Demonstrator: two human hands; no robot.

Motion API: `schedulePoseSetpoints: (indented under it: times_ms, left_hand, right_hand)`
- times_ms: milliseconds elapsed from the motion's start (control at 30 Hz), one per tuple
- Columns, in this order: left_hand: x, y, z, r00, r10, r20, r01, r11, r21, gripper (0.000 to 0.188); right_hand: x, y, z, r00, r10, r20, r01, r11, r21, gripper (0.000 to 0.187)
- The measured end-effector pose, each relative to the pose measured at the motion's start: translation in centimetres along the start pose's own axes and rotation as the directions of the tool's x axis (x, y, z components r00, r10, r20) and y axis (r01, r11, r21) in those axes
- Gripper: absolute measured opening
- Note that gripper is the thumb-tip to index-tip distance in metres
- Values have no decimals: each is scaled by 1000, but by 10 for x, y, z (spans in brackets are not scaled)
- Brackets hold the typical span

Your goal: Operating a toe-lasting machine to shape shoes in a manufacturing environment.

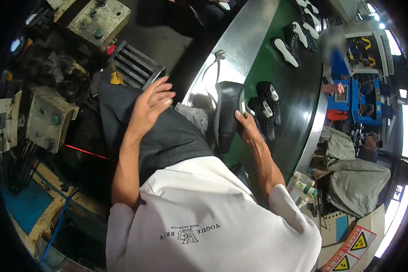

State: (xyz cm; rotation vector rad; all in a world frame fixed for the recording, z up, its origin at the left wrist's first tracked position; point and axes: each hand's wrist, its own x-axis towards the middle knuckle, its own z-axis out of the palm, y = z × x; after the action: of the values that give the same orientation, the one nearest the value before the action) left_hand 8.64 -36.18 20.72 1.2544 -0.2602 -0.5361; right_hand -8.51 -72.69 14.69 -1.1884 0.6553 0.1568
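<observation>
My right hand (pixel 248 128) grips a black shoe (pixel 228 109) with the thumb over its near edge. The shoe is above the metal ledge beside the green conveyor belt. To the left, my left hand (pixel 152 105) is raised over my dark trousers, its fingers apart and nothing in it. Just right of the held shoe, a pair of black shoes (pixel 267 111) with pale pieces at their openings stands on the belt. A curved metal hand tool (pixel 213 63) rests on the ledge beyond the shoe. A grey cloth (pixel 196 119) lies by my lap.
Farther up the green belt (pixel 299 86) lie several black shoes with white soles (pixel 286 52). On the left stand dirty machine boxes (pixel 47 119) with green buttons, and a slatted metal rack (pixel 136 65). Bottles (pixel 305 188) and a cloth-covered machine (pixel 356 183) are at the right.
</observation>
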Motion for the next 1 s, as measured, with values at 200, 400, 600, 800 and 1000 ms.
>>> schedulePoseSetpoints:
  times_ms: [200, 400, 600, 800, 1000]
  left_hand:
    - [46, 65, -3, 964, 259, 58, -265, 920, 287, 63]
    - [-20, 73, -59, 813, 419, -405, -241, 874, 421, 41]
    - [-64, 54, -94, 804, 372, -464, -66, 831, 552, 41]
    - [-63, 31, -94, 734, 426, -529, -112, 844, 525, 34]
    - [-59, 8, -85, 595, 581, -555, -116, 746, 656, 31]
  right_hand:
    - [51, -49, 150, 859, 229, 458, -319, 939, 129, 70]
    - [66, -44, 283, 609, 99, 787, -134, 991, -21, 82]
    - [63, -42, 357, 573, -213, 792, 618, 747, -246, 80]
    - [60, -22, 365, 614, -183, 768, 572, 773, -273, 67]
    - [65, -11, 367, 600, -243, 762, 674, 667, -318, 67]
